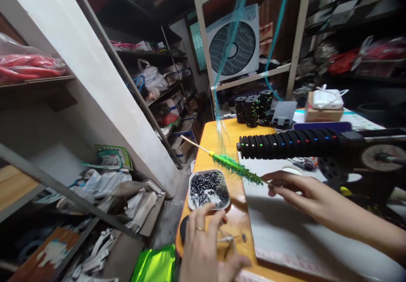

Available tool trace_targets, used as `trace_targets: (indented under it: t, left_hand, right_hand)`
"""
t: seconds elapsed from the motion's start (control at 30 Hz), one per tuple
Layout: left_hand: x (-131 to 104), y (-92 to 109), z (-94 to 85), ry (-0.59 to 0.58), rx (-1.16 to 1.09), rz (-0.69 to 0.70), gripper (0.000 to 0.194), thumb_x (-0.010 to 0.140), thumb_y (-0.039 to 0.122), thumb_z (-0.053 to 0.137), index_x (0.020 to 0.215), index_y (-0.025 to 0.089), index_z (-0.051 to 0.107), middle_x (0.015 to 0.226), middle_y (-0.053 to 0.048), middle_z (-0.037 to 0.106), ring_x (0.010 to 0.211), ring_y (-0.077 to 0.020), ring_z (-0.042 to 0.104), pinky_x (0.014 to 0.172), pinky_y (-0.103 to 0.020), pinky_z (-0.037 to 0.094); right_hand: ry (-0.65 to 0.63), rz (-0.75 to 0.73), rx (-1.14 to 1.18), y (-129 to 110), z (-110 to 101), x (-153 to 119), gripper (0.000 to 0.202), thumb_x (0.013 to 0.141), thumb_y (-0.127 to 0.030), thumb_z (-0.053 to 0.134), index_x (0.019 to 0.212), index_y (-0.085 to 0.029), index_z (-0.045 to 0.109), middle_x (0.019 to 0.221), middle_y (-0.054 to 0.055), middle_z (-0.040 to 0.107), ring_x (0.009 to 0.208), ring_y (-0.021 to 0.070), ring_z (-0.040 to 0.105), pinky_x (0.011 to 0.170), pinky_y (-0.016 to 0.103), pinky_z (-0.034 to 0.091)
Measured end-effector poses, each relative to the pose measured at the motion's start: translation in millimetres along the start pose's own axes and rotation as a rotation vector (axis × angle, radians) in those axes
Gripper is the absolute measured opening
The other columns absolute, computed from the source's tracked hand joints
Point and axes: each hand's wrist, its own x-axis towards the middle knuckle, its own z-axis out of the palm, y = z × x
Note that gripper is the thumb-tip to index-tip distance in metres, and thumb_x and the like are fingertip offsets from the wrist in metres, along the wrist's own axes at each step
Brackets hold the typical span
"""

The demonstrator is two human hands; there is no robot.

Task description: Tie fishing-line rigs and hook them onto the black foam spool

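Head view: bent left hand [200,246] just nearside of a squarish white tray [207,171], green-covered stick held beyond it.
The left hand's thumb stands apart from its partly curled fingers—whether they grip the thin pieces beneath, blur leaves me unable to tell; staying by the tray probably keeps its small dark, shiny pieces in reach. Right of the tray, the right hand [294,192] pinches, fingertips closed, one end of a thin pale stick with a bristly green covering [235,166]; the stick slants above the tray's far side—likely held by the end to spare the bristles. Farther off, right of the tray, lies a ribbed black cylinder with coloured dots [285,145]; beyond the tray stand stacked black spools [252,111], then a boxy white fan [233,45].
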Motion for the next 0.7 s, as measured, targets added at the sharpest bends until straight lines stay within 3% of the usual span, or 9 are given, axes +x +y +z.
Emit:
trace_targets:
  t: [0.07, 0.13, 0.23, 0.33, 0.47, 0.6, 0.7]
  left_hand:
    - [28.7, 2.7, -18.6, 0.068, 0.069, 0.076, 0.044, 0.094, 0.032, 0.062, 0.135, 0.026, 0.048, 0.138, -0.014, 0.054, 0.130, -0.0325, 0.047, 0.106, -0.053, 0.043]
    - [61.4, 4.0, -29.9, 0.069, 0.143, 0.230, 0.042, 0.096, 0.019, 0.056, 0.137, 0.024, 0.047, 0.142, -0.013, 0.054, 0.137, -0.0299, 0.040, 0.110, -0.049, 0.039]
    - [105.4, 3.5, -29.9, 0.013, 0.157, 0.343, 0.036, 0.096, 0.027, 0.058, 0.131, 0.021, 0.053, 0.133, -0.011, 0.062, 0.133, -0.0309, 0.045, 0.110, -0.050, 0.037]
    - [129.9, 3.0, -20.2, -0.087, 0.098, 0.383, 0.034, 0.095, 0.039, 0.059, 0.122, 0.019, 0.060, 0.108, -0.008, 0.072, 0.104, -0.0275, 0.061, 0.100, -0.049, 0.042]
    - [130.2, 4.3, -13.9, -0.067, -0.035, 0.385, 0.027, 0.094, 0.041, 0.060, 0.110, 0.019, 0.062, 0.091, -0.003, 0.072, 0.085, -0.0227, 0.062, 0.084, -0.041, 0.044]
    - [117.8, 4.8, -18.7, 0.007, -0.108, 0.381, 0.023, 0.093, 0.038, 0.063, 0.109, 0.022, 0.060, 0.092, 0.000, 0.071, 0.083, -0.0188, 0.060, 0.084, -0.036, 0.039]
    - [112.7, 3.2, -23.2, 0.010, -0.089, 0.395, 0.024, 0.094, 0.034, 0.064, 0.114, 0.023, 0.058, 0.095, 0.000, 0.071, 0.085, -0.0180, 0.060, 0.084, -0.034, 0.038]
  right_hand:
    - [0.062, -0.054, -0.105, 0.2, -4.7, -12.5, 0.048, 0.086, -0.065, 0.059, 0.109, -0.026, 0.072, 0.109, 0.011, 0.073, 0.100, 0.0304, 0.067, 0.087, 0.044, 0.055]
    - [0.115, -0.103, -0.236, -0.9, -6.1, -25.2, 0.045, 0.089, -0.062, 0.056, 0.117, -0.029, 0.070, 0.115, 0.011, 0.072, 0.102, 0.0321, 0.067, 0.089, 0.048, 0.055]
    - [0.159, -0.192, -0.382, -4.7, -6.5, -41.0, 0.046, 0.095, -0.052, 0.053, 0.136, -0.034, 0.059, 0.123, 0.008, 0.071, 0.101, 0.0302, 0.070, 0.085, 0.046, 0.058]
    - [0.193, -0.355, -0.462, -11.1, -9.1, -51.5, 0.039, 0.099, -0.038, 0.051, 0.137, -0.039, 0.057, 0.126, 0.002, 0.071, 0.105, 0.0247, 0.071, 0.088, 0.039, 0.059]
    - [0.264, -0.429, -0.529, -22.9, -11.5, -62.5, 0.031, 0.099, -0.030, 0.051, 0.128, -0.035, 0.061, 0.112, 0.001, 0.076, 0.093, 0.0198, 0.074, 0.077, 0.028, 0.061]
    - [0.330, -0.332, -0.643, -30.0, -7.9, -73.8, 0.039, 0.097, -0.036, 0.058, 0.136, -0.034, 0.055, 0.111, 0.000, 0.076, 0.092, 0.0200, 0.075, 0.076, 0.027, 0.062]
    - [0.336, -0.348, -0.656, -29.0, -5.1, -80.6, 0.038, 0.097, -0.033, 0.057, 0.135, -0.037, 0.056, 0.119, -0.001, 0.074, 0.099, 0.0193, 0.074, 0.080, 0.027, 0.062]
